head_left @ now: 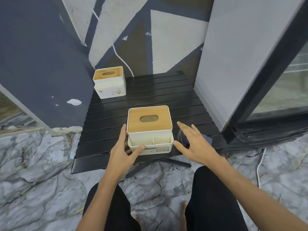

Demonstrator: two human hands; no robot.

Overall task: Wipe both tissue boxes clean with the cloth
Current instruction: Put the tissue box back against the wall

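Two white tissue boxes with wooden lids stand on a black slatted table (pixel 166 90). The near tissue box (pixel 150 130) is at the table's front middle. My left hand (pixel 124 150) holds its left front corner, thumb on the front face and fingers along the left side. The far tissue box (pixel 109 82), stained on its front, stands at the back left. A dark blue cloth (pixel 206 139) lies to the right of the near box. Above it hovers my right hand (pixel 195 144), fingers spread, mostly covering the cloth.
A glass-door fridge (pixel 250 80) stands tight against the table's right side. A dark painted wall (pixel 41 64) closes the left and back. A white cable (pixel 260 165) runs over the marble floor at right. My knees are just below the table's front edge.
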